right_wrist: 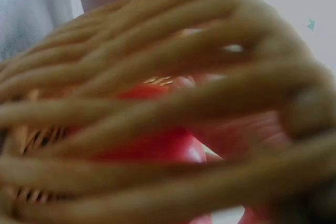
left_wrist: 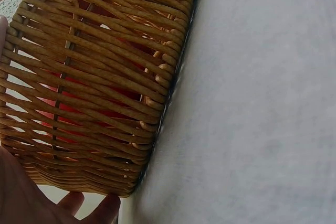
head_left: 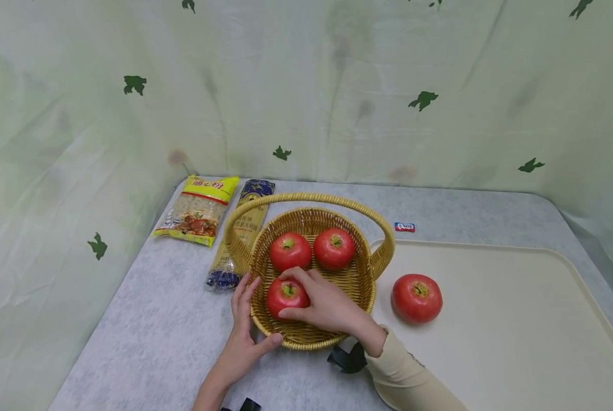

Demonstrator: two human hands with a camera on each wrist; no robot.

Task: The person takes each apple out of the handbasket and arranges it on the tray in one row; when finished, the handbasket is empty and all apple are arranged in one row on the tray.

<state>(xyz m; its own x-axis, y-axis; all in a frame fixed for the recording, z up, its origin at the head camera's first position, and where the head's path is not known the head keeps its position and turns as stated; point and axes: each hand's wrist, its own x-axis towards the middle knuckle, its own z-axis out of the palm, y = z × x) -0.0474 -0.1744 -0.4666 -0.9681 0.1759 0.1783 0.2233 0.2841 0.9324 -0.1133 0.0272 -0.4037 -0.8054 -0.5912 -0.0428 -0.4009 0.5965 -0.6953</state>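
Note:
A round woven basket with a tall arched handle stands on the table. Inside it are three red apples, two of them at the back. My right hand reaches in over the front rim and holds the front apple between thumb and fingers. At the basket's left side, my left hand rests with fingers extended along the outside and the thumb by the front rim. The left wrist view has the woven wall close up, with red showing through the gaps. Blurred weave covers much of the right wrist view.
To the right, another red apple sits on a large cream tray. A yellow food packet and a long pasta packet lie behind left. A small red-and-blue packet is by the tray's back edge. A patterned curtain hangs behind.

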